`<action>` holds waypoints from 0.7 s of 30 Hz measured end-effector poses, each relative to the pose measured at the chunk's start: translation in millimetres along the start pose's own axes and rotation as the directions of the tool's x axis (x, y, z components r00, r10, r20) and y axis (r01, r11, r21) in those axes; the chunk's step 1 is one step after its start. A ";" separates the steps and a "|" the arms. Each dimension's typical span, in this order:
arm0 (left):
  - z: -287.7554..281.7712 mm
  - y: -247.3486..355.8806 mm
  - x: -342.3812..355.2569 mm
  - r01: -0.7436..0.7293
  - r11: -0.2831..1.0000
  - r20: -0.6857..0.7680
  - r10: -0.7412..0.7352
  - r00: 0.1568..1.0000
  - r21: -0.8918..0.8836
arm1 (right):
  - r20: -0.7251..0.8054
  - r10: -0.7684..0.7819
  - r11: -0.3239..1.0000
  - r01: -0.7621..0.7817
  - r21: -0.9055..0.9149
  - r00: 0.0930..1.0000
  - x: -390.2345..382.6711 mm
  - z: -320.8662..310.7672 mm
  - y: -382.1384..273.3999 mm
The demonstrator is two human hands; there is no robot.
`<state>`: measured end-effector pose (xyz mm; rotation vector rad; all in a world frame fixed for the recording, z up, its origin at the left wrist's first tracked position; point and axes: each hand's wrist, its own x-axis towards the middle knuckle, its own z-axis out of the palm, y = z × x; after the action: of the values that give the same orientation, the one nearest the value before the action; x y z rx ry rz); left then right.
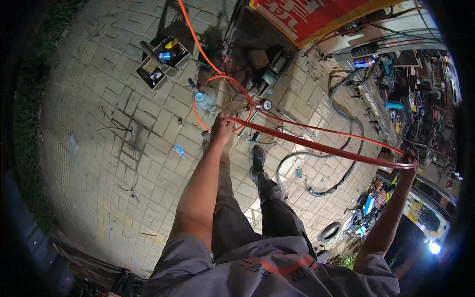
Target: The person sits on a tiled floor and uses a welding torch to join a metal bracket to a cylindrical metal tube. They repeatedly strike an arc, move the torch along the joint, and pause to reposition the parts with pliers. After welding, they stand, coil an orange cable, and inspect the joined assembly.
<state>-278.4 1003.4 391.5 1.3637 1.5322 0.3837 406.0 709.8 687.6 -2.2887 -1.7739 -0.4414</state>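
Left hand (223, 126) and right hand (409, 162) are each closed around the red hose (316, 145), held between them above the paving (106, 143). An orange loop (246, 93) appears to lie around the grey container (209, 99); assessed risk: pulling could snag and topple it.

Pale block paving (99, 123), unevenly lit
Greenery (37, 79) lines the left; a red, yellow-bordered sign (321, 20) shows at top; a white lamp (434, 247) glares lower right.

Red/yel. banner (316, 20) up top, open-top toolbox (182, 60) & blue triangular pc. (179, 151) on paving (94, 138), blk. tyre (323, 235) lower rt.
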 end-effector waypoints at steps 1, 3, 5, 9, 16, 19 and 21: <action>1.9 -19.7 1.1 -0.051 0.999 -0.040 0.051 0.998 0.001 | 0.081 0.113 0.922 -0.135 0.362 0.990 8.8 3.5 5.5; 17.7 -87.8 13.3 -0.163 0.987 -0.122 0.163 0.979 0.008 | 0.199 0.214 0.564 -0.287 0.774 0.956 27.3 9.9 29.5; 26.3 -141.8 20.3 0.240 0.950 -0.243 -0.285 0.927 -0.199 | 0.313 0.234 0.200 -0.361 0.911 0.920 38.0 17.7 57.2; 9.2 -207.0 56.8 0.545 0.668 -0.203 -0.707 0.677 -0.507 | 0.539 0.439 -0.109 -0.553 0.826 0.719 23.7 11.4 131.3; 35.6 -217.0 128.8 0.400 -0.015 0.364 -0.444 0.819 -0.917 | 0.746 0.397 -0.287 -0.700 0.654 0.534 49.2 -40.7 124.7; 20.2 -201.3 91.2 0.242 0.224 0.085 -0.544 0.835 -0.944 | 0.641 0.521 -0.180 -0.662 0.728 0.563 -5.7 42.4 45.2; -29.3 -188.1 70.9 0.101 0.270 -0.080 -0.583 0.808 -0.958 | 0.619 0.530 -0.171 -0.641 0.748 0.581 37.2 131.3 -109.5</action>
<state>-396.8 1017.6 227.1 -0.0575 1.4632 1.1287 322.5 816.4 576.8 -1.6672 -0.3023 0.8333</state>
